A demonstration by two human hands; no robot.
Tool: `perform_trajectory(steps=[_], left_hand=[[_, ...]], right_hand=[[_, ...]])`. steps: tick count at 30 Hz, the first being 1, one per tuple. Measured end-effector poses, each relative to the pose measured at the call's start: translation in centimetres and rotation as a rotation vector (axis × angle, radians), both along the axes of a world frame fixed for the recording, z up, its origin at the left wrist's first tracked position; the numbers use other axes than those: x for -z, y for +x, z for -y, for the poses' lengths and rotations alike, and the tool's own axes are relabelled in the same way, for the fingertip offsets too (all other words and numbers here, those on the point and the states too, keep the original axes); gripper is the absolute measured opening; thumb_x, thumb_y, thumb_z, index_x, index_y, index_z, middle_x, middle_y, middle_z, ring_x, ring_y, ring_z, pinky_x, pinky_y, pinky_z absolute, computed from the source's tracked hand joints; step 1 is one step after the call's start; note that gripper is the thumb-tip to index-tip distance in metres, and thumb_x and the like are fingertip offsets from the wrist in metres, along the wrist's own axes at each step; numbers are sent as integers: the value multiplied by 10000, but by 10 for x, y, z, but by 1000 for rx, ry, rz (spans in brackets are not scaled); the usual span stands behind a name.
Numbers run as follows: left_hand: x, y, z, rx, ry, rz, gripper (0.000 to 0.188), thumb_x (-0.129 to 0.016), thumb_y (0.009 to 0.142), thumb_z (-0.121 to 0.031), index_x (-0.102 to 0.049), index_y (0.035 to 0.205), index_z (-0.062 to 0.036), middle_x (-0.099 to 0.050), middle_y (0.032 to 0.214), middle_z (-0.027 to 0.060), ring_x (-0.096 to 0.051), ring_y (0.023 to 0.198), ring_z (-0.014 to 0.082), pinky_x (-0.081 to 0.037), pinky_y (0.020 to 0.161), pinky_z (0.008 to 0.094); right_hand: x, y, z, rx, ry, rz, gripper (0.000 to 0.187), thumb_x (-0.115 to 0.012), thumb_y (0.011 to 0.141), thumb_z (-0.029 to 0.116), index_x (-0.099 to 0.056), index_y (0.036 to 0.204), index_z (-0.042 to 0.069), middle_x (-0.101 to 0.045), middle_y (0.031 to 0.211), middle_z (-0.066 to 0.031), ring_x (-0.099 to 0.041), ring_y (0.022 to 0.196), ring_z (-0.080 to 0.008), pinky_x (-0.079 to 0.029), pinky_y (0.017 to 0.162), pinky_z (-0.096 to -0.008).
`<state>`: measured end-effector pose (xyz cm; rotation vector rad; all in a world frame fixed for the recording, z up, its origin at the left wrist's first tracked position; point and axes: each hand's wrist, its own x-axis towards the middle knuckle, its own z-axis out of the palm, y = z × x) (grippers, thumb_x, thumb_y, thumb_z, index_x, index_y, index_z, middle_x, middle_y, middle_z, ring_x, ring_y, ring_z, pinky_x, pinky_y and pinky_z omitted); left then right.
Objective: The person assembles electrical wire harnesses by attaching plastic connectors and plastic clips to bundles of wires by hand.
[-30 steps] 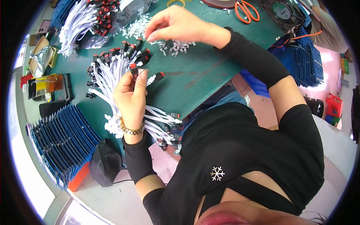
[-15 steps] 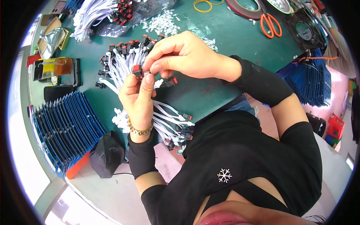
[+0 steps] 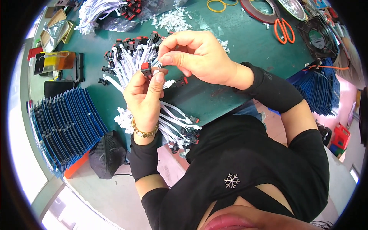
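From my head camera, my left hand pinches a small red-and-black switch on white wires above the green table. My right hand pinches its white connector just beside it, over the wire bundle; orange scissors lie well right.

The left hand is rising upright from a black-sleeved forearm, fingers curled, thumb pressing up top. The right hand is reaching in from the right, touching the left hand's fingertips, its thumb and forefinger pinching together, wrist bending slightly downward.
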<state>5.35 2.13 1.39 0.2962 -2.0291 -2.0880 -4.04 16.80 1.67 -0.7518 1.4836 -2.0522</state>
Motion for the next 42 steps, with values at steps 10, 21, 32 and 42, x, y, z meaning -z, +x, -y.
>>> perform_trajectory(steps=[10,21,32,42], left_hand=[[4,-2,-4,7,-135,-22,151,-635,850,-130,-617,929,-3,-556,701,-32,-429,534,15,-326,463,158],[3,-1,-4,16,-166,1,121,-601,876,-141,-586,895,-22,-541,700,-30,-428,542,19,-327,469,148],[3,0,-4,20,-139,-11,157,-605,874,-155,-593,950,-18,-562,741,-15,-430,562,19,-328,471,151],[5,0,-4,21,-130,-20,133,-610,871,-148,-596,890,-17,-575,735,-9,-438,559,23,-329,472,154]], right_hand=[[15,-2,8,144,-79,-185,131,-634,810,99,-623,856,-23,-646,738,-76,-606,671,-95,-478,612,-235],[13,-3,5,148,23,-149,203,-710,739,186,-683,808,-3,-654,679,-72,-592,603,-87,-474,571,-224],[17,-4,7,163,7,-164,202,-715,732,186,-688,818,5,-665,699,-80,-604,613,-96,-482,589,-228],[10,-6,2,146,89,-328,198,-716,728,179,-685,821,7,-662,707,-95,-611,624,-108,-485,597,-239]])
